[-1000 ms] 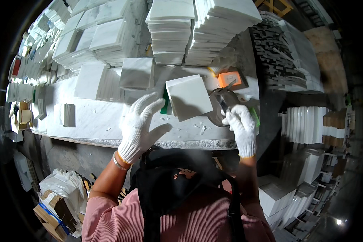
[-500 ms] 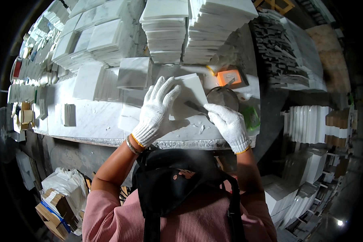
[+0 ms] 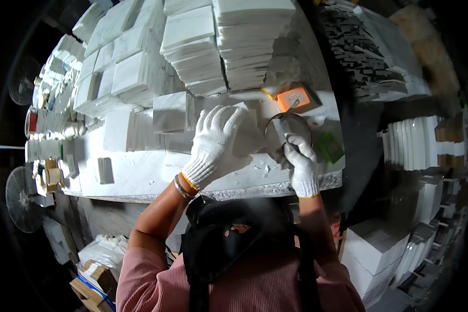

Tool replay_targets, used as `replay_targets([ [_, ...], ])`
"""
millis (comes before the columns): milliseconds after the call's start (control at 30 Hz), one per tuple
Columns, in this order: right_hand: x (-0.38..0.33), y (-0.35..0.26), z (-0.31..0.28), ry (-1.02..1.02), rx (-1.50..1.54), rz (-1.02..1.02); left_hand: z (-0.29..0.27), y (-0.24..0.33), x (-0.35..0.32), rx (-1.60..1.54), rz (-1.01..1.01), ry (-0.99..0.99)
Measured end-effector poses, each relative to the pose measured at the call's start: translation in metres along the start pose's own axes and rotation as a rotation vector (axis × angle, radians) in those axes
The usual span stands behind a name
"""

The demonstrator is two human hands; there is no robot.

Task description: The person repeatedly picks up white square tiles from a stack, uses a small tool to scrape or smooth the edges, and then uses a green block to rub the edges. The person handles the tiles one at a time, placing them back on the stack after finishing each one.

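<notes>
My left hand (image 3: 212,140), in a white knitted glove, lies with fingers stretched and slightly spread on the near-left part of a white marble tile (image 3: 248,130). My right hand (image 3: 300,165), gloved the same way, is closed around the handle of a putty knife (image 3: 279,129). The knife's flat blade points away from me over a round dark-rimmed pan (image 3: 309,130) just right of the tile. Another flat metal blade (image 3: 295,104) leans on the pan's far rim. What the pan contains is hard to make out.
Tall stacks of marble tiles (image 3: 190,31) stand behind the work. An orange box (image 3: 294,98) sits beyond the pan, and a green object (image 3: 329,147) lies right of it. White chips (image 3: 265,170) are scattered near the front edge. A small tile stack (image 3: 105,170) stands at left.
My right hand has drawn the putty knife away from the tile's edge and over the pan. The left hand stays on the tile. The whole view has shifted and turned slightly.
</notes>
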State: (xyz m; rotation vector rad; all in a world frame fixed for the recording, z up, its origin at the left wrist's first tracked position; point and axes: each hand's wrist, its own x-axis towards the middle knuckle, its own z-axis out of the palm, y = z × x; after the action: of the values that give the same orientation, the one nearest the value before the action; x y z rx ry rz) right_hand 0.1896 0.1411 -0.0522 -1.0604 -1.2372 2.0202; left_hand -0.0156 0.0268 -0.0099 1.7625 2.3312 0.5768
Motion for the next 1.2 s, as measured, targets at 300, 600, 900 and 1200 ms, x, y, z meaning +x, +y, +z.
replay_targets([
  [300, 0.033, 0.018, 0.028, -0.239, 0.319, 0.067, 0.007, -0.009, 0.004, -0.108, 0.166, 0.022],
  [600, 0.029, 0.030, 0.022, -0.300, 0.388, 0.068, 0.012, -0.010, 0.010, -0.048, 0.278, 0.055],
  [900, 0.024, 0.039, 0.018, -0.341, 0.478, 0.059, 0.008, -0.009, 0.011, -0.070, 0.300, 0.030],
  [1200, 0.005, 0.045, 0.012, -0.295, 0.499, 0.168, 0.010, -0.010, 0.007, -0.062, 0.277, 0.040],
])
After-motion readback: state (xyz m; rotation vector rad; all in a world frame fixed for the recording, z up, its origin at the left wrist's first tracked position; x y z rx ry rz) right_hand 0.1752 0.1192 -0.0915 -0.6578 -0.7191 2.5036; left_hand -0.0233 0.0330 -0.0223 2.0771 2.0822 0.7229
